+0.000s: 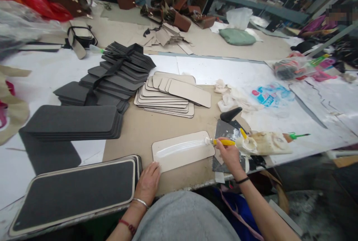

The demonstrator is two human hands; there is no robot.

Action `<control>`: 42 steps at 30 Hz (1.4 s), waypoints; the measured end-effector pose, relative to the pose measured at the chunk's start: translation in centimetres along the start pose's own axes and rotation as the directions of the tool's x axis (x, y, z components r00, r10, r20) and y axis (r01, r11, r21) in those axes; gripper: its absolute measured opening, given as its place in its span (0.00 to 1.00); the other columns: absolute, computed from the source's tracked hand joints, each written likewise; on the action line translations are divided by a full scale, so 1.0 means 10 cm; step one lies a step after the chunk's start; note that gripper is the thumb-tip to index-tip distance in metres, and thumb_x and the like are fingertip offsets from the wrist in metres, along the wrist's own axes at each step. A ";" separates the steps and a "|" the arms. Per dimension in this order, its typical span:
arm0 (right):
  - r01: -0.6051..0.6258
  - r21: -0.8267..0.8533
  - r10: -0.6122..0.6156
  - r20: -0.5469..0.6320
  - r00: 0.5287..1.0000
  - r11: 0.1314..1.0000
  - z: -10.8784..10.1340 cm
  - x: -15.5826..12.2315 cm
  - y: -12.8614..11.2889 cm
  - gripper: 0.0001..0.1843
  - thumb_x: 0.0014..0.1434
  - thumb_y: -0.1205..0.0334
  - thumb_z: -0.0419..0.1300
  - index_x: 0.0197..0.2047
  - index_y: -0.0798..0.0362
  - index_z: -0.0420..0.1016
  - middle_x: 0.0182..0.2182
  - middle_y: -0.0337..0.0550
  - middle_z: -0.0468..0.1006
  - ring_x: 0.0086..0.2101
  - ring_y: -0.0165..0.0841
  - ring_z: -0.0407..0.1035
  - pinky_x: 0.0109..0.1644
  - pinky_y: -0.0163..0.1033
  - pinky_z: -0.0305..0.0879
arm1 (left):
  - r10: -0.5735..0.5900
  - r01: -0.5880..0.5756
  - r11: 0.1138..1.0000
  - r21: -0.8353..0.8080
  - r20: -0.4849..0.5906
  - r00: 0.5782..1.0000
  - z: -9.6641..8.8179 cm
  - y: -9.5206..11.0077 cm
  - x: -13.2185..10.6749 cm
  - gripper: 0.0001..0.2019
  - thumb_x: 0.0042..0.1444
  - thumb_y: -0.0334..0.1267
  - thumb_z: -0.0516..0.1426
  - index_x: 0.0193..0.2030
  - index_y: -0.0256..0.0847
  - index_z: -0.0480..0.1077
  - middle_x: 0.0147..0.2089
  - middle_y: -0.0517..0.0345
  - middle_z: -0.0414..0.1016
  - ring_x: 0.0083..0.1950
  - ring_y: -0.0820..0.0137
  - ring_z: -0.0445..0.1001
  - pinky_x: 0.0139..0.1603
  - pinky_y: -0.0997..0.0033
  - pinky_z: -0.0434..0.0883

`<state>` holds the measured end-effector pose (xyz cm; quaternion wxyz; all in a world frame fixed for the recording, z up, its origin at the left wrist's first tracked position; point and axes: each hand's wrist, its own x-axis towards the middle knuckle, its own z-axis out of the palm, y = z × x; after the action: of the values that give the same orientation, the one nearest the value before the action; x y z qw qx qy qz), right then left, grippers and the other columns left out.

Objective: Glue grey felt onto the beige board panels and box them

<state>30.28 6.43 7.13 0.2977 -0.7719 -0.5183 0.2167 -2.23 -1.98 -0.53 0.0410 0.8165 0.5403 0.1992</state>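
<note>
one cream panel (179, 161) lies flat on the tan sheet (127, 136), straight in front of the person and between the two hands. the left hand (149, 177) rests at its near left corner, fingers together and laid down rather than gripping, probably to stop the panel from sliding under the strokes. the right hand (231, 155) is closed around a yellow-handled tool (228, 142), holding it low towards the working end, which seems to suit light, steady spreading. that end, coated in white, sits by the panel's right end. the white paste container (267, 142) lies just beyond the right hand, likely put there to make reloading a short reach. bare cream panels (167, 97) are fanned at the far side, perhaps so that each lifts off easily, while dark pads (74, 120) and bordered panels (77, 192) are piled to the left, out of the tool's way.

the panel itself is a long rectangle with rounded corners, matt and pale, with a thin dark edge. a glossy white streak (179, 148) runs lengthwise across it; the strip nearest the person looks bare.
</note>
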 end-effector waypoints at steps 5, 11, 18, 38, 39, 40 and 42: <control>0.177 -0.113 -0.182 -0.036 0.983 0.978 0.02 -0.15 -0.09 0.18 0.54 0.47 0.51 0.32 0.53 0.71 0.31 0.47 0.75 0.33 0.37 0.69 0.39 0.42 0.63 | -0.017 0.017 1.000 -0.013 0.029 0.999 0.01 0.00 0.00 0.12 0.58 0.33 0.46 0.41 0.38 0.70 0.44 0.49 0.72 0.47 0.64 0.69 0.45 0.63 0.71; 0.244 -0.099 -0.247 -0.018 0.969 0.965 0.03 -0.06 -0.22 0.14 0.56 0.51 0.51 0.34 0.53 0.69 0.32 0.45 0.73 0.34 0.36 0.68 0.41 0.42 0.63 | 0.001 -0.001 1.000 0.028 0.011 1.000 0.01 0.03 0.00 0.11 0.56 0.29 0.47 0.40 0.37 0.69 0.44 0.49 0.71 0.48 0.64 0.68 0.46 0.63 0.70; 0.518 -0.262 -0.474 0.216 0.854 0.814 0.32 -0.01 -0.42 0.09 0.58 0.66 0.48 0.35 0.53 0.68 0.33 0.47 0.69 0.35 0.35 0.65 0.41 0.39 0.63 | -0.021 0.022 0.999 0.023 -0.009 1.000 0.07 0.03 -0.03 0.13 0.55 0.26 0.46 0.40 0.38 0.69 0.45 0.50 0.71 0.48 0.66 0.68 0.45 0.64 0.71; -0.097 0.433 -0.097 0.405 0.909 0.896 1.25 -0.53 -1.23 0.18 0.49 0.45 0.55 0.31 0.53 0.68 0.25 0.41 0.73 0.24 0.33 0.69 0.30 0.39 0.67 | -0.107 0.111 0.993 -0.038 0.085 0.991 -0.03 0.12 0.04 0.11 0.54 0.25 0.49 0.41 0.34 0.68 0.45 0.46 0.70 0.50 0.65 0.66 0.49 0.60 0.68; -0.085 0.401 -0.077 0.373 0.925 0.912 1.20 -0.47 -1.16 0.19 0.48 0.44 0.56 0.31 0.53 0.68 0.24 0.41 0.73 0.24 0.34 0.70 0.31 0.39 0.66 | -0.103 0.107 0.993 -0.043 0.090 0.991 -0.03 0.12 0.04 0.11 0.54 0.24 0.49 0.42 0.34 0.68 0.46 0.46 0.70 0.50 0.65 0.66 0.49 0.61 0.68; -0.064 0.356 -0.061 0.330 0.942 0.932 1.12 -0.39 -1.07 0.20 0.48 0.44 0.56 0.31 0.53 0.68 0.23 0.41 0.73 0.24 0.35 0.70 0.31 0.40 0.66 | -0.099 0.105 0.993 -0.052 0.098 0.990 -0.03 0.12 0.03 0.12 0.53 0.24 0.49 0.42 0.34 0.68 0.46 0.46 0.70 0.51 0.65 0.66 0.49 0.60 0.68; -0.027 0.245 -0.032 0.231 0.972 0.969 0.88 -0.20 -0.84 0.20 0.47 0.43 0.55 0.30 0.54 0.69 0.22 0.42 0.74 0.25 0.36 0.71 0.32 0.40 0.65 | -0.100 0.108 0.992 -0.070 0.114 0.988 -0.03 0.11 0.02 0.13 0.53 0.23 0.49 0.43 0.36 0.68 0.47 0.47 0.70 0.52 0.65 0.65 0.50 0.59 0.68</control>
<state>18.16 9.02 6.52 0.3285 -0.6976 -0.5197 0.3679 -1.32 -2.27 0.09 0.1120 0.7947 0.5713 0.1720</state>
